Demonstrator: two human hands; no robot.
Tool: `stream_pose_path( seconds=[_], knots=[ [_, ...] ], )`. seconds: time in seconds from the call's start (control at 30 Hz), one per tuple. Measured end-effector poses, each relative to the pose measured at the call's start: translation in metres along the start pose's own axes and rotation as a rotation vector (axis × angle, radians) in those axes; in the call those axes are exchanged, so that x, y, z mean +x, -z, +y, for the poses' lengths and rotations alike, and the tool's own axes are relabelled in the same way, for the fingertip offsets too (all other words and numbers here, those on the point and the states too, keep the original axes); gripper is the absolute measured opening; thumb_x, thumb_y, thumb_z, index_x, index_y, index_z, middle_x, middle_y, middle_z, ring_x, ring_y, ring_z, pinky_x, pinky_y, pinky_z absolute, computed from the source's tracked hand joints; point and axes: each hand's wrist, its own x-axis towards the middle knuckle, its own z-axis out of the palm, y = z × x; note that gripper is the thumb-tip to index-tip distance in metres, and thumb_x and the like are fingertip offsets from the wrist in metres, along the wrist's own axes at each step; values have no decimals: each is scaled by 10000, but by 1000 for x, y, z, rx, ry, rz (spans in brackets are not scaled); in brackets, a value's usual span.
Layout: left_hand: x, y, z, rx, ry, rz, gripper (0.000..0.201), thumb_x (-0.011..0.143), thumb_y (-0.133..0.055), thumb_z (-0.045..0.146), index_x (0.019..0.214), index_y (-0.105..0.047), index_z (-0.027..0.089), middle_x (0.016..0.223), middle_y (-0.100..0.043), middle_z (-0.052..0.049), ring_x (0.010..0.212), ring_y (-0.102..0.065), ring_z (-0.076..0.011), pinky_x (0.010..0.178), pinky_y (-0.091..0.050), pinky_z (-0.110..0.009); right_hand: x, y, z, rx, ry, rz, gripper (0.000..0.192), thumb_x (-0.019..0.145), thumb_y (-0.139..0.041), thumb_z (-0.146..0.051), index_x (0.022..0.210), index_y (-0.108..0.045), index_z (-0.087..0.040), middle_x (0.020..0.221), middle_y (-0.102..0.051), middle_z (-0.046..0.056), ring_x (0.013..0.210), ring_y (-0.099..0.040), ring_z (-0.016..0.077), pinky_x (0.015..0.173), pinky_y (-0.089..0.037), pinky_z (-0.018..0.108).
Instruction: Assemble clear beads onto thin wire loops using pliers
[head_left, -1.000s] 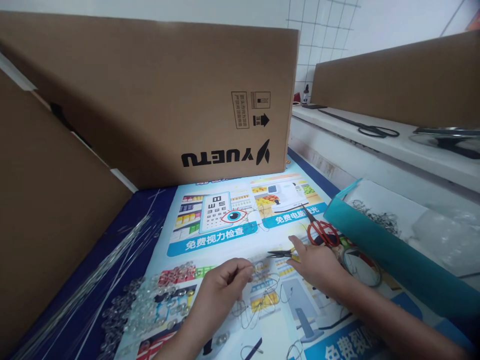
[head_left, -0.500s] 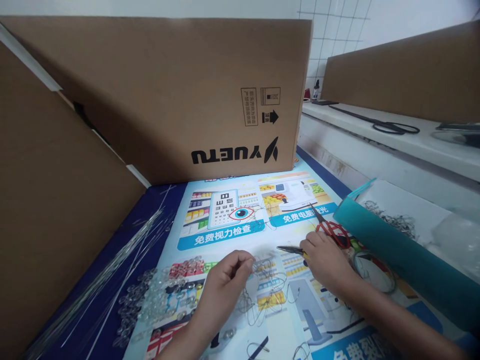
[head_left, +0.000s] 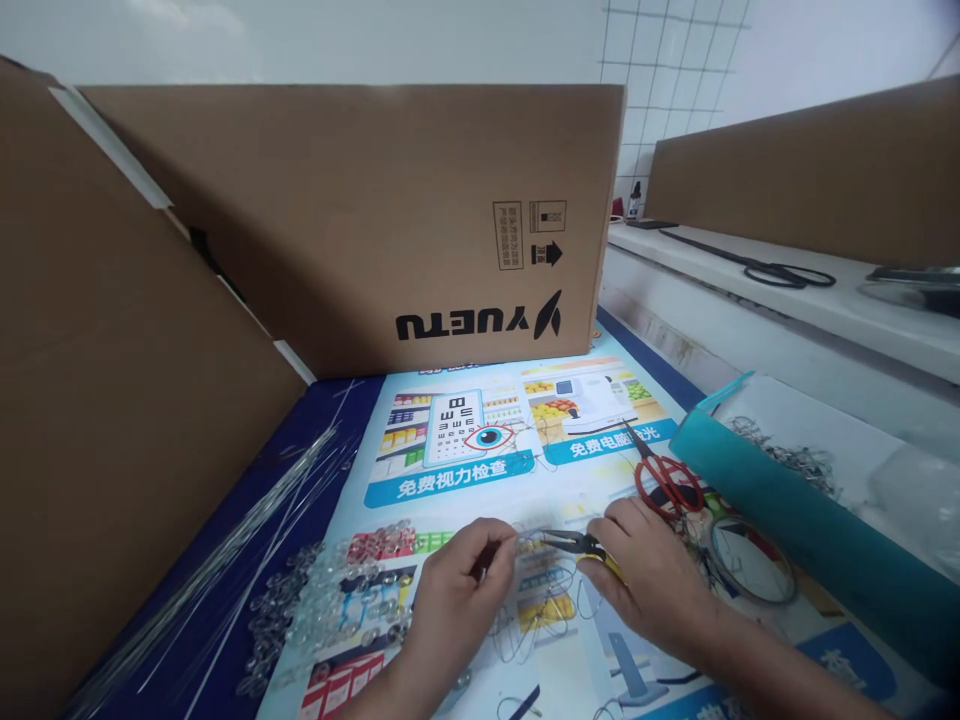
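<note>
I pinch fine wire (head_left: 531,535) in my left hand (head_left: 469,580), likely for steadiness — my right hand (head_left: 651,565) wraps the pliers (head_left: 576,543), tips alongside.

Pinching left, gripping right lol
Pressing thumb (head_left: 499,578) to forefinger (head_left: 489,526) with the left hand (head_left: 465,580); curling the right hand (head_left: 649,568), knuckles (head_left: 628,513) up.

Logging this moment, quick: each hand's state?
Left hand: pinched shut; anything held is too small to tell.
Right hand: closed on slim dark metal pliers, yellow-handled.
</note>
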Motion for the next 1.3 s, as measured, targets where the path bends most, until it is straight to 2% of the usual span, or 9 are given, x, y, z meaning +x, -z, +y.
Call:
stream_pose_path(
  seconds=[0.17,0.3,0.47,0.57,0.67,0.83,1.07,1.3],
  knots=[
    [-2,1,-2,-48,-58,-2,109,834,-531,242,850,-623,186,743,-627,-16,623,-546,-136,593,-420,-224,-3,-3,-1,430,-71,-180,224,928,-380,-322,763,-458,-191,743,-508,-6,696,-482,139,591,-335,236],
    [0,4,-2,-139,-53,-38,124,865,-513,240,892,-623,191,695,-601,-4,579,-538,-125,589,-432,-232,-5,-2,0,491,-82,-203,241,904,-423,-321,703,-417,-187,705,-481,-25,663,-455,126,572,-299,232],
    [4,9,1,-155,-193,9,108,844,-547,208,825,-653,192,812,-623,-43,794,-572,-175,719,-447,-267,-4,0,0,705,-141,-265,284,906,-410,-349,676,-416,-181,638,-418,-42,600,-408,106,527,-271,225],
    [2,10,0,-170,-124,-13,109,853,-549,224,870,-654,201,759,-618,-19,675,-565,-142,645,-446,-247,-5,2,-3,946,-201,-290,254,895,-431,-365,739,-476,-170,651,-446,-34,608,-433,109,543,-315,222],
    [-1,8,0,-207,-114,-117,113,863,-539,227,862,-648,194,698,-613,0,605,-562,-120,611,-445,-234,-6,5,-10,1098,-255,-267,212,863,-491,-360,793,-514,-161,654,-465,-31,618,-441,112,574,-346,227],
    [0,7,6,-207,-261,-266,133,867,-518,189,799,-632,176,735,-630,-19,698,-588,-134,657,-452,-242,-6,3,-16,1099,-254,-204,186,817,-560,-339,810,-549,-153,685,-461,-28,629,-400,104,576,-324,222],
    [-1,2,9,-96,-372,-371,129,854,-485,124,828,-601,176,732,-607,-23,674,-554,-127,613,-422,-234,-7,-3,-13,1195,-267,-174,242,840,-521,-397,847,-541,-156,669,-487,-20,632,-440,121,606,-348,246],
    [-3,0,11,-65,-479,-434,159,855,-443,71,874,-551,186,768,-591,-16,706,-535,-119,621,-399,-218,-2,-3,-13,1028,-261,-198,164,821,-509,-325,785,-524,-166,649,-472,-29,621,-431,120,581,-331,236]
  ],
)
